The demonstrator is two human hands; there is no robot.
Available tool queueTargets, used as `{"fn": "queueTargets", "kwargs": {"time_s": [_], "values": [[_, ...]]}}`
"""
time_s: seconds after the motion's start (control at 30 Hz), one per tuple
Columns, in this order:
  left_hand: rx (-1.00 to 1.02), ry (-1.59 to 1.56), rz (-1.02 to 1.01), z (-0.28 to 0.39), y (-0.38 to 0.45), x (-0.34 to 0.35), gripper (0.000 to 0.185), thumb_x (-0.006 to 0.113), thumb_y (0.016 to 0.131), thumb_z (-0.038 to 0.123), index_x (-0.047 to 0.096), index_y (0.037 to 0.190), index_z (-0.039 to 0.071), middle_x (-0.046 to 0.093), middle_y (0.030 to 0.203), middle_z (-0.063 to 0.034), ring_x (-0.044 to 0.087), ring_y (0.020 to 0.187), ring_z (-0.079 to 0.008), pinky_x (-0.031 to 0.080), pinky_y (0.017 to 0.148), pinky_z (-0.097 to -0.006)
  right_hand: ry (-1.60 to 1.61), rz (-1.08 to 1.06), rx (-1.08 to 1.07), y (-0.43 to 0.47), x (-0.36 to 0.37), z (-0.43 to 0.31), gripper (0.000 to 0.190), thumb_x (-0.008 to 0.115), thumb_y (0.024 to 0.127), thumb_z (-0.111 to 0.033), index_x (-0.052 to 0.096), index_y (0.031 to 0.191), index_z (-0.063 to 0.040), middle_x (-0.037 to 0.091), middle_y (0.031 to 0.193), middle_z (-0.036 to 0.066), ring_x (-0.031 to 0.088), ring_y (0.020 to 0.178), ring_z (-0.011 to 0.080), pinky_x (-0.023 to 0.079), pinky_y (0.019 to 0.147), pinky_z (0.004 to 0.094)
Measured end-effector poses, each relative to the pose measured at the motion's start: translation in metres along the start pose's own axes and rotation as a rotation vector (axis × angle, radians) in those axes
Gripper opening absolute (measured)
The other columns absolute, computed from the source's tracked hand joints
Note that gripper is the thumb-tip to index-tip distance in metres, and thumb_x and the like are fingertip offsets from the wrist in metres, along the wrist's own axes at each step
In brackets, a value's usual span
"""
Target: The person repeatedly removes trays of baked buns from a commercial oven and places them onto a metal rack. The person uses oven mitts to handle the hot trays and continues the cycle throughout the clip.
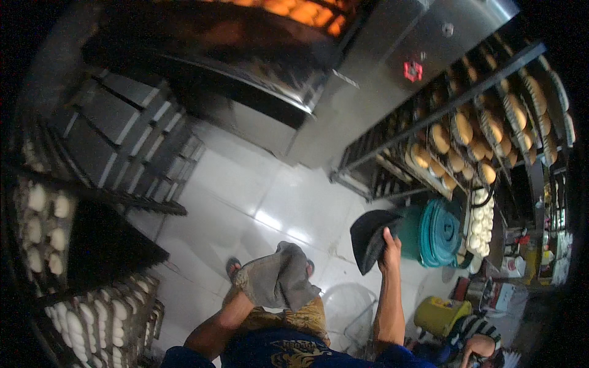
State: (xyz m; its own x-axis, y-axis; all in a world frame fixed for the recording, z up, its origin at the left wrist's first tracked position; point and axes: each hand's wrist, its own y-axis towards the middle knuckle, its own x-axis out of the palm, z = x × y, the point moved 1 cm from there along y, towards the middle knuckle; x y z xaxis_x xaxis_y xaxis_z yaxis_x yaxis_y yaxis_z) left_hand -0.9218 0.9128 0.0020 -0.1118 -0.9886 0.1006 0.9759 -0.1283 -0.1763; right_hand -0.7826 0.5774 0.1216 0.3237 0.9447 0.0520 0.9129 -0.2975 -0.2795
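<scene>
My left hand (pixel 269 294) is hidden inside or under a folded grey cloth (pixel 285 276), held low in front of my body. To the right, my right hand (pixel 391 250) grips a black, curved, flexible-looking item (pixel 372 237), possibly a mitt or pad, with the thumb on its upper side. Ahead stands an oven (pixel 239 92), whose glowing opening holds bread rolls (pixel 303 11). A metal rack (pixel 441 110) at the right carries trays of browned bread (pixel 462 129).
Stacked trays (pixel 124 138) stand at the left, above racks of pale dough pieces (pixel 69 326). A teal lidded bin (pixel 441 234) is beside the right rack. A tray of pale dough (pixel 479 223) lies behind it. Another person (pixel 476 340) is at the lower right near a yellow bucket (pixel 439 315).
</scene>
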Motion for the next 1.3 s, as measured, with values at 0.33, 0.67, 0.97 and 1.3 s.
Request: {"fn": "queueTargets", "kwargs": {"time_s": [0.33,0.67,0.97,1.3], "values": [[0.737,0.742,0.534,0.28,0.002,-0.204,0.039,0.059,0.09,0.026,0.058,0.123,0.005,0.066,0.113,-0.0145,0.064,0.105,-0.0304,0.051,0.09,-0.0393,-0.172,-0.089,-0.691,-0.083,0.207,-0.187,0.044,0.071,0.099,-0.028,0.058,0.128,0.002,0.067,0.117,0.009,0.063,0.102,0.0176,0.051,0.091,0.0321],[0.508,1.351,0.877,0.488,0.164,-0.392,0.027,0.065,0.085,0.025,0.061,0.103,0.005,0.067,0.093,-0.014,0.067,0.087,-0.0317,0.053,0.075,-0.0414,-1.229,-0.747,-1.222,-0.032,0.472,-0.244,0.064,0.077,0.084,-0.017,0.052,0.139,0.005,0.062,0.131,0.027,0.06,0.116,0.0468,0.05,0.102,0.0491],[0.166,1.644,0.71,0.57,0.41,-0.561,0.02,0.061,0.088,0.027,0.066,0.095,0.009,0.069,0.09,-0.0104,0.067,0.084,-0.0287,0.053,0.072,-0.0395,-1.307,-0.496,-0.755,-0.025,0.514,-0.278,0.057,0.075,0.09,-0.028,0.058,0.131,0.007,0.068,0.105,0.035,0.067,0.101,0.0495,0.053,0.091,0.0482],[0.084,1.889,0.467,0.6,0.53,-0.61,0.021,0.057,0.091,0.029,0.071,0.087,0.013,0.071,0.087,-0.0063,0.068,0.081,-0.0254,0.052,0.069,-0.0374,-0.633,-0.502,-0.422,0.068,0.623,-0.312,0.038,0.068,0.1,-0.032,0.064,0.119,0.001,0.069,0.106,0.005,0.06,0.096,0.0166,0.048,0.093,0.0346]]}}
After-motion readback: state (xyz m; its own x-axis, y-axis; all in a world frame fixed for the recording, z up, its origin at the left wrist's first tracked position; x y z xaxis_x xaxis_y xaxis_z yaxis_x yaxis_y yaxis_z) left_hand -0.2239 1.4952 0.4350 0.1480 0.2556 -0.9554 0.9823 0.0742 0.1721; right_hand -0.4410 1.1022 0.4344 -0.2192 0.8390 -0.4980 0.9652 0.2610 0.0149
